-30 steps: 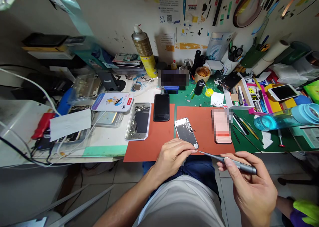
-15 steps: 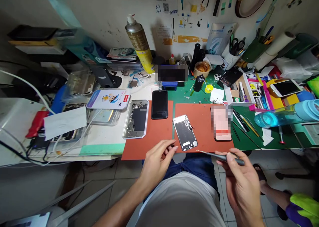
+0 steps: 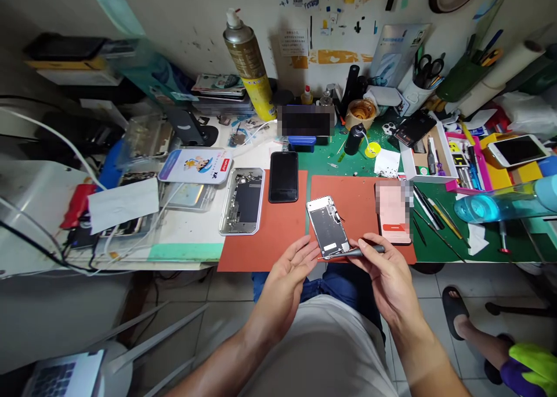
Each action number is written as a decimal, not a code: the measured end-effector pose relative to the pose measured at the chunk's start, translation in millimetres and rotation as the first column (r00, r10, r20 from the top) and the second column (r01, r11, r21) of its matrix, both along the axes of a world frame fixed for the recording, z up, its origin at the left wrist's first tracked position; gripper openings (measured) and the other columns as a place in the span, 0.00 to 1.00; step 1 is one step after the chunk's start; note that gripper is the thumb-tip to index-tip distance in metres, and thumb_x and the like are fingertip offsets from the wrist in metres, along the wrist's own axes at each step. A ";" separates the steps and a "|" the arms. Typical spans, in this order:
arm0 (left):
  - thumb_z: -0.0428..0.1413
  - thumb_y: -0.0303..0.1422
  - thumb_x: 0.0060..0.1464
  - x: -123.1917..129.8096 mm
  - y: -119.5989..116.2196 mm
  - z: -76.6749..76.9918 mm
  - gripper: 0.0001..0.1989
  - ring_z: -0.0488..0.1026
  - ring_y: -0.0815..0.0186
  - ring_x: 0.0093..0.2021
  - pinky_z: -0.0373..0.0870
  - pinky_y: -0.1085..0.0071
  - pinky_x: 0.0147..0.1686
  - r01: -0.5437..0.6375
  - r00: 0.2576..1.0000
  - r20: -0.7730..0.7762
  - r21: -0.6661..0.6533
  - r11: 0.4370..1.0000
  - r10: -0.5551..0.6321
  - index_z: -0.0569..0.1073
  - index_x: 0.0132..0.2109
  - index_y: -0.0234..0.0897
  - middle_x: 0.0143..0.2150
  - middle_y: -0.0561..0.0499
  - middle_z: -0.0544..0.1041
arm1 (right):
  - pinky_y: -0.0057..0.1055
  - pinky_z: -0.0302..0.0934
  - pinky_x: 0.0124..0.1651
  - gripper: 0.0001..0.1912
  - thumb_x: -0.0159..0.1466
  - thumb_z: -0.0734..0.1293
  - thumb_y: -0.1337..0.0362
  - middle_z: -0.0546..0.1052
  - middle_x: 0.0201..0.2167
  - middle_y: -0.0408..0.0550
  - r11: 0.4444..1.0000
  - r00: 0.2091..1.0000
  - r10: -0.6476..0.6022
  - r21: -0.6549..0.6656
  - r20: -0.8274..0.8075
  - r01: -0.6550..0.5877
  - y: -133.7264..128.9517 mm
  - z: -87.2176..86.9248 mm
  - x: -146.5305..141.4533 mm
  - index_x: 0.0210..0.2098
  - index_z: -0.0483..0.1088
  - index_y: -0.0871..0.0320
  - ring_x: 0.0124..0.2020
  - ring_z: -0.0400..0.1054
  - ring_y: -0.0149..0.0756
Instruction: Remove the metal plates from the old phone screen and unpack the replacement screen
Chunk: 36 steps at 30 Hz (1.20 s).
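Note:
My right hand (image 3: pixel 385 272) grips a dark, slim screwdriver (image 3: pixel 359 251), its thin shaft pointing left. The shaft crosses the lower end of a phone screen assembly (image 3: pixel 327 226), which lies back side up on the orange-brown mat (image 3: pixel 287 240). My left hand (image 3: pixel 289 275) is beside that lower end with its palm turned up and fingers apart. The screwdriver's tip comes close to the left fingertips; whether they touch I cannot tell. Left of the screen lie a dark phone (image 3: pixel 284 177) and a white tray (image 3: pixel 221 226) with phone parts in it.
A phone with a lit screen (image 3: pixel 394 214) rests at the mat's right. Beyond it are several slim tools (image 3: pixel 435 211), a blue water bottle (image 3: pixel 500 205) and a tool box (image 3: pixel 430 153). A spray can (image 3: pixel 250 66) stands behind. Another person's leg (image 3: pixel 478 327) shows at lower right.
My right hand has moved left, bringing the screwdriver over the screen's lower end. My left hand has opened from a loose curl and turned its palm up. The view has shifted slightly.

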<state>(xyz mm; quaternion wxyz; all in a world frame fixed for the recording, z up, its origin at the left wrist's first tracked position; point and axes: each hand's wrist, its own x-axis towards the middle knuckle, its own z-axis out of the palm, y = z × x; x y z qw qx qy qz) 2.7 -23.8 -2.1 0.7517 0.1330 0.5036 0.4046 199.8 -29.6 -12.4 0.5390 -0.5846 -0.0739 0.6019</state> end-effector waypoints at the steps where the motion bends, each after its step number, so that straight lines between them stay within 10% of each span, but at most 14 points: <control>1: 0.68 0.30 0.56 0.2 1.6 -1.4 0.27 0.71 0.52 0.69 0.64 0.57 0.71 -0.003 1.000 -0.008 0.002 1.000 0.003 0.75 0.62 0.37 0.65 0.38 0.78 | 0.37 0.79 0.48 0.30 0.50 0.86 0.55 0.86 0.37 0.50 1.000 1.000 0.002 -0.002 -0.004 -0.002 -0.1 -0.9 1.2 0.45 0.73 0.57 0.41 0.83 0.42; 9: 0.70 0.39 0.56 22.7 31.2 -18.0 0.22 0.83 0.55 0.51 0.72 0.55 0.61 0.243 0.957 -0.209 0.185 0.952 -0.204 0.77 0.54 0.35 0.49 0.42 0.85 | 0.36 0.79 0.49 0.29 0.49 0.86 0.58 0.85 0.35 0.48 0.999 0.995 -0.040 -0.024 -0.086 0.038 0.1 -5.6 6.5 0.44 0.73 0.57 0.44 0.84 0.43; 15: 0.73 0.38 0.52 41.5 46.1 -34.9 0.23 0.86 0.54 0.42 0.81 0.53 0.49 0.180 0.967 -0.217 0.195 0.964 -0.136 0.69 0.46 0.38 0.43 0.44 0.86 | 0.36 0.80 0.45 0.27 0.52 0.85 0.57 0.82 0.33 0.44 0.992 0.993 -0.120 0.033 -0.007 0.121 -21.2 2.2 17.7 0.44 0.74 0.58 0.43 0.84 0.46; 19: 0.71 0.38 0.55 34.7 43.3 -26.9 0.24 0.86 0.54 0.45 0.81 0.56 0.50 0.141 0.989 -0.082 0.254 0.957 -0.124 0.70 0.52 0.37 0.46 0.44 0.86 | 0.26 0.73 0.27 0.28 0.54 0.84 0.58 0.82 0.31 0.45 0.979 0.974 -0.198 0.069 0.113 0.192 -43.7 13.9 35.2 0.49 0.73 0.57 0.27 0.80 0.38; 28: 0.73 0.24 0.47 12.5 30.5 -0.7 0.36 0.85 0.50 0.47 0.79 0.49 0.53 0.134 0.982 0.115 0.157 0.979 -0.152 0.68 0.60 0.44 0.45 0.48 0.83 | 0.28 0.77 0.35 0.24 0.58 0.82 0.58 0.85 0.35 0.50 0.949 0.909 -0.310 0.145 0.279 0.279 -60.6 35.6 29.3 0.49 0.73 0.55 0.25 0.77 0.33; 36: 0.73 0.20 0.42 3.2 22.9 2.0 0.40 0.81 0.60 0.42 0.82 0.65 0.37 0.135 0.979 0.127 0.163 0.977 -0.157 0.68 0.60 0.46 0.44 0.51 0.79 | 0.34 0.79 0.34 0.25 0.59 0.81 0.57 0.86 0.36 0.52 0.975 0.871 -0.210 0.157 0.444 0.156 -69.4 36.6 5.3 0.51 0.72 0.55 0.28 0.82 0.40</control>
